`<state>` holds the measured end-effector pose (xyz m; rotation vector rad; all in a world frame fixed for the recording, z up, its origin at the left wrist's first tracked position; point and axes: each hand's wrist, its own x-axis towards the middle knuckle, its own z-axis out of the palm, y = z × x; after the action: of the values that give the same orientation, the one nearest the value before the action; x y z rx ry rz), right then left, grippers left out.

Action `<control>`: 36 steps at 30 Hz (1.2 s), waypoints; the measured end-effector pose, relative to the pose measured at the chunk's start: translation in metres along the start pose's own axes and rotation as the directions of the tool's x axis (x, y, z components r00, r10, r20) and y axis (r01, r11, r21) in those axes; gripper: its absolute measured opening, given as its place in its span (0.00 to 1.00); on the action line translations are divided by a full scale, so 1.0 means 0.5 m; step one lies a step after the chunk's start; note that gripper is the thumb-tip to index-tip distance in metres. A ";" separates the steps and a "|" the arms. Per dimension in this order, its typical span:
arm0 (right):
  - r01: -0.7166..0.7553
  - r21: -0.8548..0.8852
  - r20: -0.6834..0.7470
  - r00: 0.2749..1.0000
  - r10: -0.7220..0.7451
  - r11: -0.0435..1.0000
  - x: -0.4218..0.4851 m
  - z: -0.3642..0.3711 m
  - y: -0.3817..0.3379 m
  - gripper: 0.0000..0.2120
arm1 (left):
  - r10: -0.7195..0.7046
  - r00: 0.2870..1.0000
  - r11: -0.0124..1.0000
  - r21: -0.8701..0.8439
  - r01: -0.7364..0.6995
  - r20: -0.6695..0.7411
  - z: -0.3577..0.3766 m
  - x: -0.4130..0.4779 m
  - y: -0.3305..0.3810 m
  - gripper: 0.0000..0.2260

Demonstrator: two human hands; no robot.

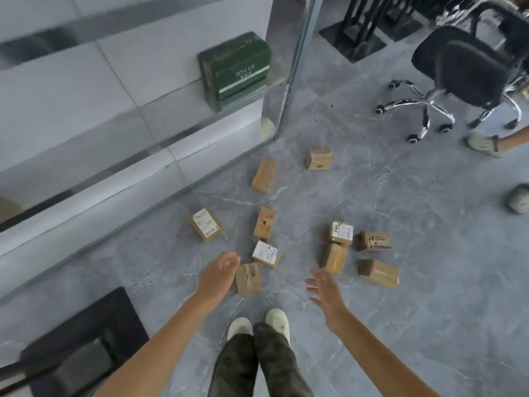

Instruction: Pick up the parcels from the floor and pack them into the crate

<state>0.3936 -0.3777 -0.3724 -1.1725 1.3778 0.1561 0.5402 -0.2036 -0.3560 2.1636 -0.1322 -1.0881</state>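
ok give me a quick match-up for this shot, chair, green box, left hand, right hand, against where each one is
Things:
1. chair
2. green box
3. left hand
4. right hand

Places:
a. fingers spread, over bare floor
b. top right corner
c. beside the barcode parcel
d. upper left, at the glass

Pairs: 1-b, 2-d, 3-c, 4-a

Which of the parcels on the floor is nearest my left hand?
The brown parcel with the barcode label, lying just right of your left hand and nearest your feet; all other parcels lie farther off.
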 end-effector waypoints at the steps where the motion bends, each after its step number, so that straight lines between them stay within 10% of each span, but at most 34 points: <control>1: -0.005 -0.019 0.006 1.000 0.006 1.000 0.071 0.023 0.017 0.14 | -0.015 1.000 1.000 -0.012 0.016 0.025 0.027 0.067 -0.025 0.17; 10: -0.014 -0.200 0.062 0.998 0.027 0.980 0.755 0.210 0.310 0.17 | -0.077 0.975 0.965 0.263 0.021 0.207 0.349 0.691 -0.359 0.27; 16: -0.123 -0.083 0.196 0.971 0.137 0.989 0.896 0.253 0.402 0.20 | -0.127 0.933 0.960 0.280 0.030 0.337 0.468 0.821 -0.446 0.24; 28: 0.170 0.083 0.015 0.985 -0.172 0.982 0.369 0.049 -0.004 0.08 | 0.013 0.999 0.975 -0.221 -0.004 0.038 0.207 0.337 0.028 0.18; 36: 0.586 0.080 0.081 0.802 -0.592 0.806 -0.142 -0.047 -0.349 0.07 | 0.110 0.971 0.858 -0.473 -0.200 -0.210 -0.090 -0.075 0.393 0.18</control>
<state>0.4793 -0.4398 -0.2145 -1.4761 0.8632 -0.2633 0.5903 -0.3123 -0.1893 1.7385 0.0493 -0.7324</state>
